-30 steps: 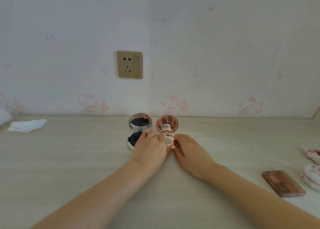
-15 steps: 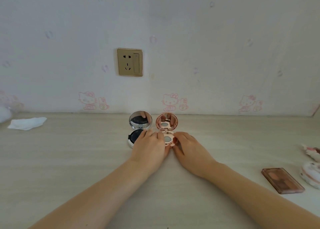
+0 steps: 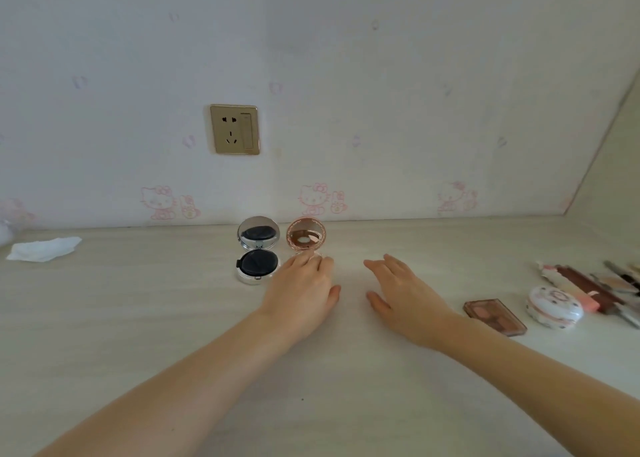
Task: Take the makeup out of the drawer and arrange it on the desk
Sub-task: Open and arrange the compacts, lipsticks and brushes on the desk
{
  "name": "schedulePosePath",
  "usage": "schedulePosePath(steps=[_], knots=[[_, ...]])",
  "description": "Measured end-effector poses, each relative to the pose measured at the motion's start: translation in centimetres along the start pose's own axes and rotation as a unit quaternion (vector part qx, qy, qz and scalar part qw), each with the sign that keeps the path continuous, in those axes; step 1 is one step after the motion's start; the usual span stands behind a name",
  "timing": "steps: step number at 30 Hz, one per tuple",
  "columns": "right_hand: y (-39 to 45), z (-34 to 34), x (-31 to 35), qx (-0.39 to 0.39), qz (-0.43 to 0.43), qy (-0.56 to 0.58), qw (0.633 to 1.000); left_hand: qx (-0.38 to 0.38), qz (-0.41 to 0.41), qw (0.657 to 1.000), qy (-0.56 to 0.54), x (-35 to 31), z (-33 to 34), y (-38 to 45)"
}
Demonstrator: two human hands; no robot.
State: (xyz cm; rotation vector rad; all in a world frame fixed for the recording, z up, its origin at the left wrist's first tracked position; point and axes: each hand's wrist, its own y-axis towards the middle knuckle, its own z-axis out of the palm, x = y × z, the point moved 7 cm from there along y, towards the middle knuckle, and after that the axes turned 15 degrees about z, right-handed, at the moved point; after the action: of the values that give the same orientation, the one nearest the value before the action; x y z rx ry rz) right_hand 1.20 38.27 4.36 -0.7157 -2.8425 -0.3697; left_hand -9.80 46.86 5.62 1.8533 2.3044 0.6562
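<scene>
- A crumpled white tissue (image 3: pixel 43 248) is seen at the far left of the pale wooden desk (image 3: pixel 138 318), near the wall.
- A gold wall socket (image 3: pixel 234 129) is mounted on the wallpaper above the desk, left of centre.
- A silver compact (image 3: pixel 257 250) is stood open near the back of the desk, its round mirror lid upright and a dark cushion shown in its base.
- Just beside it on the right, a rose-gold compact (image 3: pixel 306 234) is stood open too, its mirror lid upright against the wall line; its base is mostly hidden by fingers.
- The left hand (image 3: pixel 301 292) is laid palm down over the base of the rose-gold compact, with the fingers gently bent and touching it; whether it is actually grasped cannot be told.
- The right hand (image 3: pixel 403 295) is held released, palm down just over the desk, fingers relaxed and spread, holding nothing, a little apart from the left hand.
- A brown eyeshadow palette (image 3: pixel 495 316) is laid flat and closed, right of the right forearm.
- A white round case (image 3: pixel 554 306) with a pink pattern is set just beside the palette.
- A cluster of slim makeup sticks (image 3: pixel 588 288) is laid at the far right edge, partly cut off.
</scene>
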Motion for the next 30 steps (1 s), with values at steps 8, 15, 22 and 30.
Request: schedulePosePath(steps=[8, 15, 22, 30], knots=[[-4.7, -4.5, -8.3, -0.029, 0.05, -0.035, 0.998, -0.02, 0.056, 0.989, -0.138, -8.0, 0.3, 3.7], [-7.7, -8.2, -15.8, -0.054, 0.108, -0.065, 0.991, -0.032, 0.085, 0.969, -0.229, -14.5, 1.6, 7.9], [-8.9, -9.0, -21.7, -0.022, 0.103, -0.142, 0.984, -0.017, 0.087, 0.952, -0.294, -18.4, 2.8, 12.4], [-8.1, -9.0, -24.6, -0.012, 0.116, -0.1, 0.988, 0.064, 0.065, 0.938, -0.336, -20.9, 4.3, 16.2]])
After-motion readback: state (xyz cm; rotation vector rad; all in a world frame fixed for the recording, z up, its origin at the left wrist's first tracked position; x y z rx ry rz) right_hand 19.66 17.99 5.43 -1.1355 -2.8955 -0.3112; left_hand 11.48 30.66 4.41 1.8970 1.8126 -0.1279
